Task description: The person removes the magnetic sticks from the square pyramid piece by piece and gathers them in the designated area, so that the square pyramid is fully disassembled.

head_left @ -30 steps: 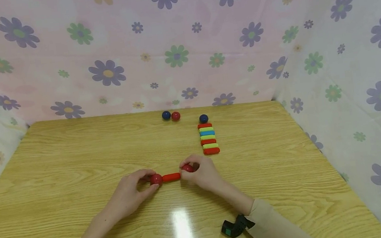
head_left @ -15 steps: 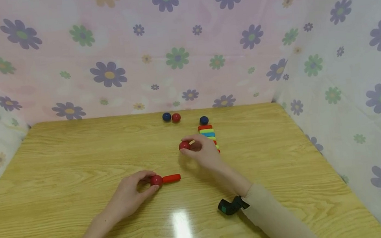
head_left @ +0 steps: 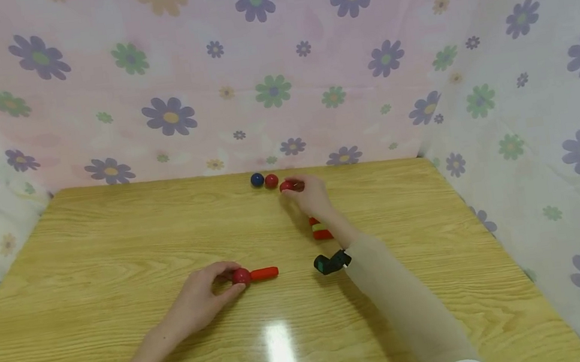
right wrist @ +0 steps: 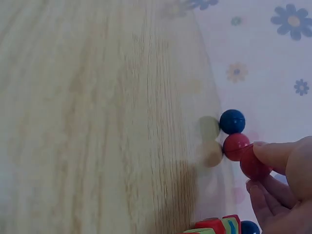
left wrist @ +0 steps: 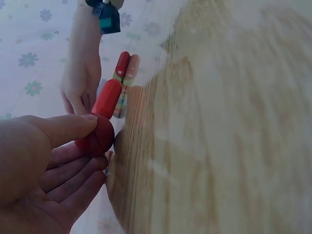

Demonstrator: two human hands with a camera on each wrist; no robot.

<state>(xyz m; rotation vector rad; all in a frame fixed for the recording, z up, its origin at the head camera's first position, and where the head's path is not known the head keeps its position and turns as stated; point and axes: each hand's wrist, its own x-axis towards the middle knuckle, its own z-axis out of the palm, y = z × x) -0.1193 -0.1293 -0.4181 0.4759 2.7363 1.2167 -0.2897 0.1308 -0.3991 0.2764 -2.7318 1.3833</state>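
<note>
My left hand [head_left: 203,297] pinches a glossy red ball [head_left: 241,277] at the table's middle, thumb on the near side. A short red rod [head_left: 265,273] lies against that ball, pointing right; the left wrist view shows its end [left wrist: 108,97] right at the ball. Farther back, my right hand [head_left: 315,197] pinches another red ball [head_left: 286,187] between thumb and fingers. Just left of it sit a loose red ball [head_left: 271,181] and a dark blue ball [head_left: 257,179], side by side. In the right wrist view the held ball [right wrist: 255,164] overlaps the loose red one [right wrist: 236,146].
Under the right wrist lies a row of red, yellow-green and blue rods [head_left: 322,234], partly hidden by the hand. A second blue ball [right wrist: 250,227] shows beside the row in the right wrist view. Flowered cloth [head_left: 172,153] stands behind the wooden table [head_left: 129,243].
My right hand has lifted its red ball away from the red rod's right end and carried it back to the far balls. The left hand stays on its ball.
</note>
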